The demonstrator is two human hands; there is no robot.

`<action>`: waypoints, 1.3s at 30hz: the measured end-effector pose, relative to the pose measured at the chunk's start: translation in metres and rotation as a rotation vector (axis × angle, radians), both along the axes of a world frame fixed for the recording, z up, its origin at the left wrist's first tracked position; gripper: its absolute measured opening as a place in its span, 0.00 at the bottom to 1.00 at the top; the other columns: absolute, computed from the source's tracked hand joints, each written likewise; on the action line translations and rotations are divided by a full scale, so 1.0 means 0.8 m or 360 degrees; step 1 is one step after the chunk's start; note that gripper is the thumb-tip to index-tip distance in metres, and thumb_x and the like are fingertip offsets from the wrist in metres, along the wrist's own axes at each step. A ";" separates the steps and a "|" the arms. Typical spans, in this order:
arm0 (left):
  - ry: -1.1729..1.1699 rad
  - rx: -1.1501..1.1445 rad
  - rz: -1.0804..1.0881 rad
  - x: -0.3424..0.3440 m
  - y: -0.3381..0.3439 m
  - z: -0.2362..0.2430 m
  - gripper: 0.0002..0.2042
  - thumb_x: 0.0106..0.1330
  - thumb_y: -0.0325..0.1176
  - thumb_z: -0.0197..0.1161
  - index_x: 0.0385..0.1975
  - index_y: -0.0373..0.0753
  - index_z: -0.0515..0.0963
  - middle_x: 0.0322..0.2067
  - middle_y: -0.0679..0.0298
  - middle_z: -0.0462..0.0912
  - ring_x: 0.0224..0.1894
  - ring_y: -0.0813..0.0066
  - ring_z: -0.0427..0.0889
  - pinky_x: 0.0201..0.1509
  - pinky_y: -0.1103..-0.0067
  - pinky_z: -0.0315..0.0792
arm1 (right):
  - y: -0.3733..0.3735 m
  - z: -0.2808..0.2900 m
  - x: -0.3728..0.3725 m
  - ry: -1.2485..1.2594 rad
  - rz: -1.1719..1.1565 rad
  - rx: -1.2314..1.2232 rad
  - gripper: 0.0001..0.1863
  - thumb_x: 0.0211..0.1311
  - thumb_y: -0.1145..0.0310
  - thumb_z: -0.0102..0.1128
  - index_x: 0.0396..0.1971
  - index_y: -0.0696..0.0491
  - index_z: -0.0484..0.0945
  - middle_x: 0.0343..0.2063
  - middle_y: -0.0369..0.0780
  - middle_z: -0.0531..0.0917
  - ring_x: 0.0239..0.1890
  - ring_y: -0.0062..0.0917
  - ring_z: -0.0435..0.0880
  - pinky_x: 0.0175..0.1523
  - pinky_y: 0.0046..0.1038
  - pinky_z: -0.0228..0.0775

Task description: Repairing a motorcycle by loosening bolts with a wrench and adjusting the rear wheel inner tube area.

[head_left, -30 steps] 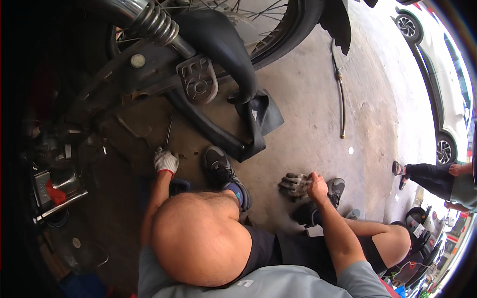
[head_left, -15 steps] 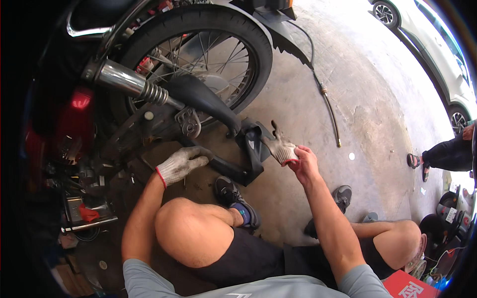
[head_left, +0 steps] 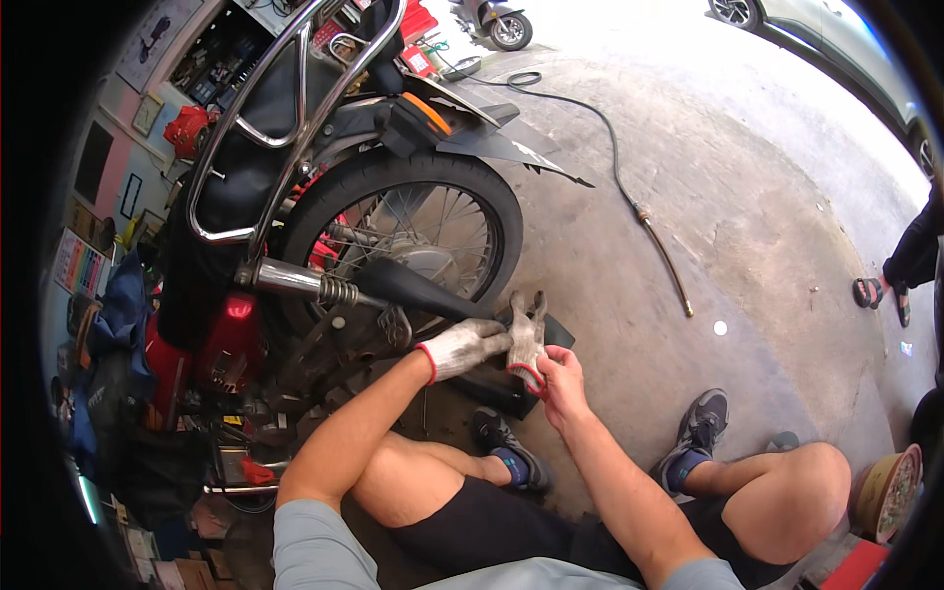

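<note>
My right hand (head_left: 563, 386) is bare and pinches the red-edged cuff of a soiled white knit work glove (head_left: 527, 334). That glove hangs off the hand with its limp fingers pointing up and away. A matching glove covers my left hand (head_left: 460, 351), whose fingers are drawn together against the side of the loose glove; their tips are partly hidden there. Behind and below both hands lies a black part (head_left: 559, 337) on the floor, mostly covered. Just beyond them is the motorcycle's rear wheel (head_left: 506, 231), with a black swingarm-like cover (head_left: 413, 286) beside it.
A chrome shock absorber (head_left: 295, 279) and rear rack (head_left: 228, 235) stand at the left. An air hose (head_left: 615, 147) with a brass end runs across the concrete. My shoes (head_left: 704, 425) flank the work spot. At the right is another person's sandalled foot (head_left: 867, 292).
My left hand has moved right, from the black part to the loose glove. My right hand has drawn the glove a little leftward and nearer. The view has tilted up, showing more of the motorcycle.
</note>
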State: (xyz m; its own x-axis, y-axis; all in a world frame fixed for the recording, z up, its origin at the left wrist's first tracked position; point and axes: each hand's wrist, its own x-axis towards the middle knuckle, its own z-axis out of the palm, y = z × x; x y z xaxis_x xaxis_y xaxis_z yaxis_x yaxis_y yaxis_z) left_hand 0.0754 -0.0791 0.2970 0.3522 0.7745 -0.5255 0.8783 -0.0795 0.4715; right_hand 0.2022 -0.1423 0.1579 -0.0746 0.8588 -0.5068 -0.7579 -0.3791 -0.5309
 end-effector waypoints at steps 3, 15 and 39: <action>0.0119 0.0030 -0.0204 -0.007 0.010 -0.031 0.18 0.63 0.43 0.51 0.43 0.36 0.75 0.37 0.56 0.78 0.41 0.67 0.76 0.46 0.75 0.67 | 0.003 -0.037 0.013 -0.0093 -0.0034 -0.0107 0.18 0.53 0.75 0.51 0.45 0.56 0.63 0.32 0.40 0.75 0.27 0.22 0.77 0.25 0.23 0.72; -0.0424 -0.0798 0.0802 0.017 0.030 -0.038 0.28 0.62 0.57 0.48 0.41 0.32 0.75 0.34 0.58 0.80 0.35 0.68 0.77 0.41 0.74 0.69 | 0.015 -0.070 -0.004 -0.0379 -0.0066 0.0049 0.16 0.53 0.76 0.51 0.43 0.55 0.65 0.29 0.38 0.76 0.23 0.20 0.75 0.23 0.23 0.70; -0.0486 -0.0470 0.0418 0.014 0.014 -0.039 0.19 0.61 0.48 0.52 0.29 0.35 0.78 0.22 0.62 0.77 0.27 0.76 0.75 0.28 0.79 0.68 | 0.018 -0.014 0.001 -0.1896 0.0116 0.0804 0.08 0.54 0.71 0.50 0.30 0.57 0.75 0.32 0.48 0.77 0.37 0.41 0.76 0.42 0.36 0.66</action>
State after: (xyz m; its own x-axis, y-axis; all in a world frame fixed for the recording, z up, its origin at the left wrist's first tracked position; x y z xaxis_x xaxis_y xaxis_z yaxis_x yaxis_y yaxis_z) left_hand 0.0863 -0.0676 0.2660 0.3373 0.6911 -0.6392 0.6692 0.3016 0.6792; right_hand 0.2030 -0.1283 0.1470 0.1412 0.9864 0.0840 0.2914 0.0397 -0.9558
